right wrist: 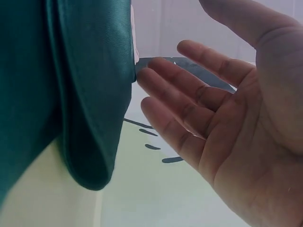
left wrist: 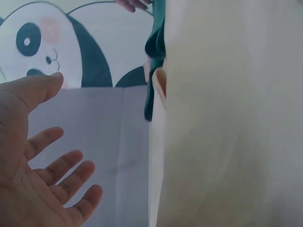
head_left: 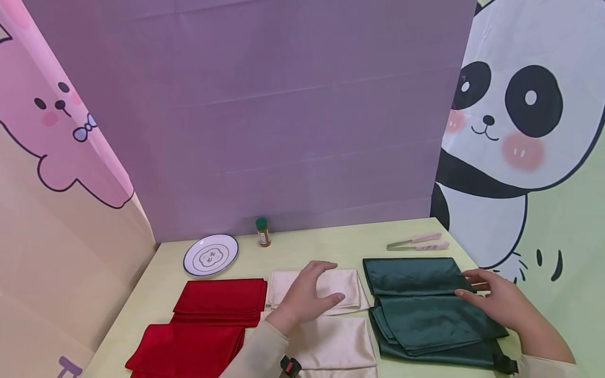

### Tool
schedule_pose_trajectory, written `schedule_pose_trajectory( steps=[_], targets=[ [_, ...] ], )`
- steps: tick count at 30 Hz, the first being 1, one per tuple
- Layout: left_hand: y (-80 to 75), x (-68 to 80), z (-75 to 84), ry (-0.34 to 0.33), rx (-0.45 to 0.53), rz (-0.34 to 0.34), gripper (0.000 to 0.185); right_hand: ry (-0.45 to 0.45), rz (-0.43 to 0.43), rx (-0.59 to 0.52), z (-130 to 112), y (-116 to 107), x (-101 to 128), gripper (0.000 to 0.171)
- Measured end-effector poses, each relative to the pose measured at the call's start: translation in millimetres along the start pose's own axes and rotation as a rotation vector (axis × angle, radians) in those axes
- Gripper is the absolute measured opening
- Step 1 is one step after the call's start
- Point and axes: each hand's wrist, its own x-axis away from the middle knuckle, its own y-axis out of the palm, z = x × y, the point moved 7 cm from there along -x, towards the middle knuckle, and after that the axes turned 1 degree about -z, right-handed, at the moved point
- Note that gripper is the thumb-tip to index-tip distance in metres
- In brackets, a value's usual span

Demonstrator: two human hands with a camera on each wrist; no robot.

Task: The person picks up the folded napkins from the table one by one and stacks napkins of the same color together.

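My left hand [head_left: 307,296] is held over the folded cream cloths [head_left: 333,344], its thumb and fingers spread apart around nothing. The left wrist view shows that same palm [left wrist: 33,189] with the fingers loosely bent. At the right, my right hand [head_left: 503,302] is by the right edge of the dark green satin cloths [head_left: 411,275]. Seen from the right wrist, its relaxed fingers [right wrist: 177,118] lie beside a hanging green fold [right wrist: 94,118]; whether a fingertip touches it, I cannot tell. Folded red cloths [head_left: 222,296] lie left of the cream ones.
A white plate [head_left: 194,262] with a dark rim is at the back left. Right of it stands a small spice jar [head_left: 263,236] with a green lid. Tongs [head_left: 430,245] with pink handles lie at the back right. A purple backdrop [head_left: 293,131] rises behind the table [head_left: 326,244].
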Motion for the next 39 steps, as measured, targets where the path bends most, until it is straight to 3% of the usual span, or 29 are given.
schedule_pose_trajectory(
  steps=[4,9,20,32,39],
  targets=[
    [13.2,-4.1,6.9,0.021,0.002,-0.018,0.063,0.026,-0.014,0.011,6.2,0.9,-0.1,0.078],
    [26.8,-9.1,10.9,0.031,0.074,-0.038,0.061,0.04,-0.009,0.037,12.1,-0.8,0.5,0.081],
    [52.3,-14.2,17.2,-0.031,0.173,-0.147,0.058,0.043,-0.063,-0.007,24.0,2.3,1.2,0.07],
    [73.0,-17.5,29.6,-0.023,0.163,-0.241,0.059,0.03,-0.093,-0.026,37.5,7.9,1.5,0.063],
    [81.5,-21.5,31.5,-0.028,0.117,-0.259,0.057,0.076,-0.131,-0.039,45.5,10.1,2.6,0.075]
  ],
)
